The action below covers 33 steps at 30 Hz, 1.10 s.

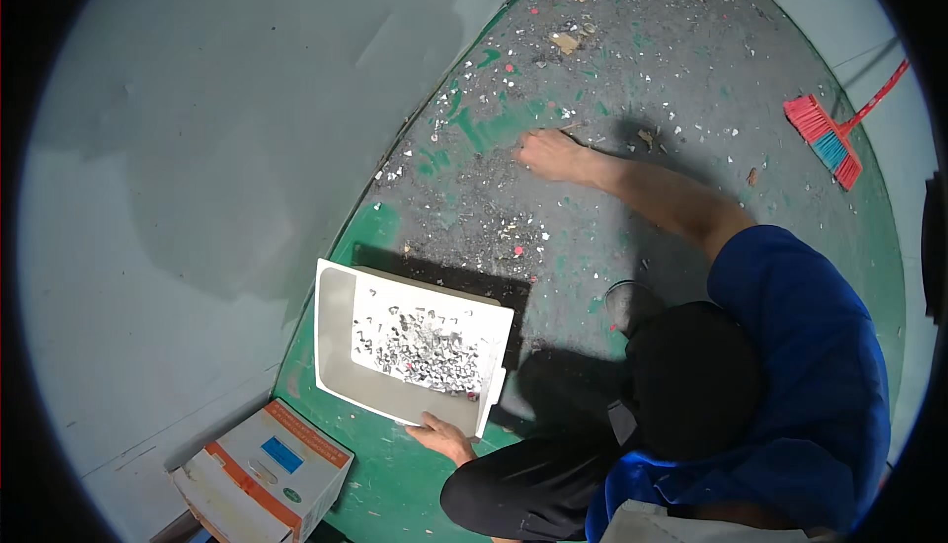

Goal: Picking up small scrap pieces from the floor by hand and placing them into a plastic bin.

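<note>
A white plastic bin (405,405) is tilted on the floor with its inside toward me. Many small dark and silvery bits (430,350) lie in it. My left hand (441,436) grips the bin's near rim, with the thumb showing on the outer side. My right arm is stretched forward, and my right hand (555,155) is down at the floor among scattered scraps, next to green streaks (494,126). Its fingers are curled together; whatever they hold, if anything, is hidden.
Small white, red and brown scraps (518,250) litter the grey and green floor (592,217). A pale wall (247,128) rises at left. A cardboard box (262,474) stands at lower left. A red and blue broom (828,140) leans at right. Torn cardboard pieces (565,42) lie farther off.
</note>
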Each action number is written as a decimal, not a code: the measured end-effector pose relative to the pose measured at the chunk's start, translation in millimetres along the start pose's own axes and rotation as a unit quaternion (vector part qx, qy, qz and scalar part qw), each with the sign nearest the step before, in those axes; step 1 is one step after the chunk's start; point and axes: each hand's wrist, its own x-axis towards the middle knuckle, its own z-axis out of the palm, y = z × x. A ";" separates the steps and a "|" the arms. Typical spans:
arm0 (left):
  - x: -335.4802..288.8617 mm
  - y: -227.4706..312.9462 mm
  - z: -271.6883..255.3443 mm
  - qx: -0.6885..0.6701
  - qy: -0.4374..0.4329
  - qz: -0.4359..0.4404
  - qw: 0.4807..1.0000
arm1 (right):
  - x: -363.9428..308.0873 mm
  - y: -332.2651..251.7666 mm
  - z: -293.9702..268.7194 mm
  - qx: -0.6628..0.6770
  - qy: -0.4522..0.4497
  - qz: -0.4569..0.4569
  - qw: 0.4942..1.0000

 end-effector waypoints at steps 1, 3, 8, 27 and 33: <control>-0.1 0.0 0.5 0.009 0.000 0.003 1.000 | -1.8 1.5 -2.5 0.013 0.000 0.009 1.000; -0.6 1.3 1.4 0.027 -0.001 0.008 1.000 | -6.0 4.9 -9.9 0.039 0.001 0.028 0.999; -3.6 11.7 3.6 0.021 0.000 0.002 1.000 | -13.5 -18.1 -35.5 0.226 0.037 0.005 0.974; 0.3 -1.7 2.2 -0.010 -0.009 0.003 1.000 | -17.0 8.4 8.7 0.002 0.034 -0.017 0.999; 1.7 2.5 0.8 0.031 -0.014 -0.009 0.999 | -16.2 6.2 6.1 -0.029 0.012 0.008 0.999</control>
